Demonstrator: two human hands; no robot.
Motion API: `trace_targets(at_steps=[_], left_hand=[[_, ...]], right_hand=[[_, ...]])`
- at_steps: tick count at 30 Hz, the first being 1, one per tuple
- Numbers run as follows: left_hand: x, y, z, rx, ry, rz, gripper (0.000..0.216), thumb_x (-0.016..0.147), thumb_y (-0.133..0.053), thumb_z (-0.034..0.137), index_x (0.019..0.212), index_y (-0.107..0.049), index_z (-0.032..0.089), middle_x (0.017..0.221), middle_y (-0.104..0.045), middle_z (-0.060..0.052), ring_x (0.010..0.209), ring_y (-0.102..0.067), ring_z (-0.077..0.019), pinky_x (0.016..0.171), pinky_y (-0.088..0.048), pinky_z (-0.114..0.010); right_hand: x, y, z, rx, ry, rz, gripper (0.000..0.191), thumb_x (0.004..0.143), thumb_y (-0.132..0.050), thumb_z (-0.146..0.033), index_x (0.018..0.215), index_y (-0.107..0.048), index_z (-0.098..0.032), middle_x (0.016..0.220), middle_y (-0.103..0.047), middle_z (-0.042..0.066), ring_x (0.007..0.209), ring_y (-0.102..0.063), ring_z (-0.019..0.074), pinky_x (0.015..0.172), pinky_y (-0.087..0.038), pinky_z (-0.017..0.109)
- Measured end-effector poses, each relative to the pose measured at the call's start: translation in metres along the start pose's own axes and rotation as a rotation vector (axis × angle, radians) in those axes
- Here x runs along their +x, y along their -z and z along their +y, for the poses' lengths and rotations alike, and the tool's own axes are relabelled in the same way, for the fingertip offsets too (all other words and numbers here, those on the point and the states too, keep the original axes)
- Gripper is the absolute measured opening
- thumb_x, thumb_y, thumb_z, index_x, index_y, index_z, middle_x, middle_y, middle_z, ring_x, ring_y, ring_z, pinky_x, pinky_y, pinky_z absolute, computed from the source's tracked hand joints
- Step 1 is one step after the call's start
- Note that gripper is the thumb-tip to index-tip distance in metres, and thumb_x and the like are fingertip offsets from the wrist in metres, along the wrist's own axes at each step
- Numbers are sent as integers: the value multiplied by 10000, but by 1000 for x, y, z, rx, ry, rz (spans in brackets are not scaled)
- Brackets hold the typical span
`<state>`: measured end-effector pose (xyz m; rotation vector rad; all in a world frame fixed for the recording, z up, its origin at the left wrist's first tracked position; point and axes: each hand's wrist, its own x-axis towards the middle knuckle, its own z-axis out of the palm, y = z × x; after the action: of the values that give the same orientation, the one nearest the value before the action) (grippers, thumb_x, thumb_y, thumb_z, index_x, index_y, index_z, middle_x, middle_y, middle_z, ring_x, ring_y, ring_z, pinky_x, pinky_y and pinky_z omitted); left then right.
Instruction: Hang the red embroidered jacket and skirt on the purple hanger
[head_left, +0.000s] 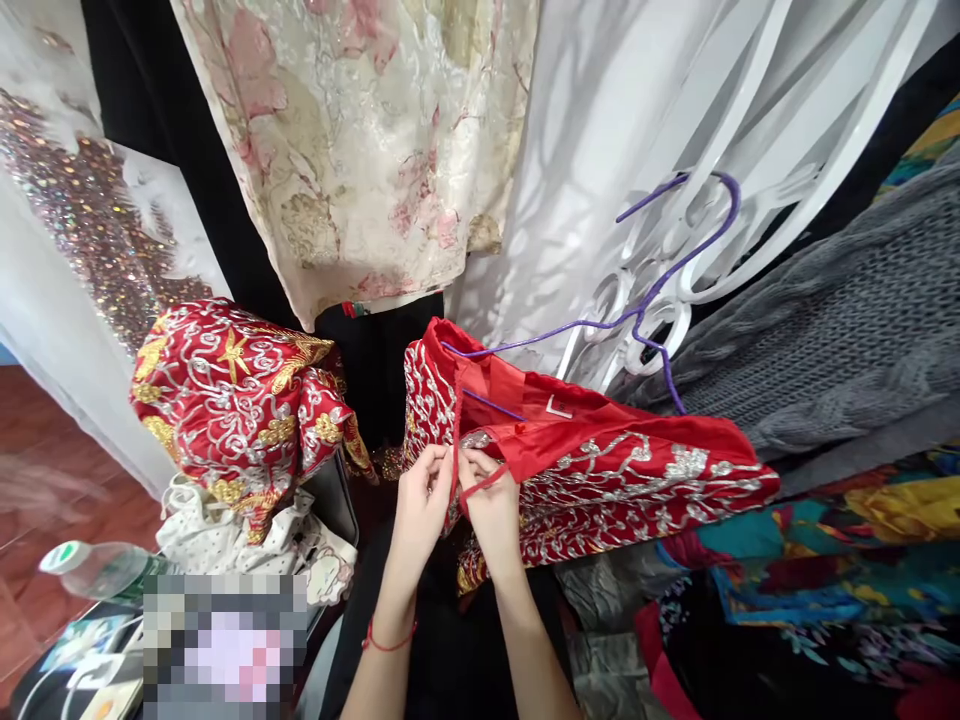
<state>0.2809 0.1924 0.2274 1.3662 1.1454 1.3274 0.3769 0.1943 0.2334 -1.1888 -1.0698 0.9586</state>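
At far left, a clear bottle (127, 573) with a white-and-green cap leans beside a heap of red embroidered cloth (232, 390). Centre, your left hand (424, 495), a red bracelet (390, 648) at its wrist, pinches the front edge of the red garment (615, 500), fingers curled nearly closed. Touching it, your right hand (489, 500) grips the same edge with bent fingers; a thin red cord (486, 482) crosses them. Exactly which fold sits between the fingertips is hard to tell. The silver-embroidered garment spreads rightward before you on a purple hanger (637, 312). Inside its red lining, a small pale label (559, 406) shows, its lettering unreadable. Grey knitwear (847, 300) hangs at far right.
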Motion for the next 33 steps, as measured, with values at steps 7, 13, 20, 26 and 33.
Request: trace_targets(at_steps=[7,13,20,26,33], left_hand=[[-5,0,5,305,-74,113,209,953,-483,324,907,-640,193,887,-689,-46,752,-621,-165,707,-456,-251],[-8,17,11,521,-164,5,209,957,-464,273,950,-665,217,1021,-710,-72,984,-644,-217,896,-475,-335],[16,27,-8,622,-225,82,39,879,-559,242,887,-568,205,892,-641,-32,836,-599,-178,778,-464,-290],[31,16,-15,601,-230,-31,117,920,-482,238,921,-595,211,921,-672,-48,827,-616,-183,738,-432,-273],[16,11,-16,612,-213,-4,202,943,-466,322,904,-620,197,885,-679,-62,783,-630,-190,701,-424,-265]], right_hand=[[-4,-13,1,367,-231,46,275,667,-770,-434,755,-720,-178,700,-676,16,564,-546,115,548,-443,240],[1,-26,5,574,-416,176,307,558,-822,-404,714,-686,-178,568,-531,-64,451,-368,32,439,-295,178],[-3,-34,7,520,-260,91,349,633,-810,-439,786,-689,-150,489,-460,-81,410,-325,33,416,-192,203],[-2,-33,-2,513,-193,141,367,633,-799,-442,817,-669,-152,451,-420,-102,393,-317,44,427,-199,228],[6,-36,-53,676,-136,164,341,613,-809,-381,661,-520,-207,423,-363,-127,358,-267,34,400,-174,228]])
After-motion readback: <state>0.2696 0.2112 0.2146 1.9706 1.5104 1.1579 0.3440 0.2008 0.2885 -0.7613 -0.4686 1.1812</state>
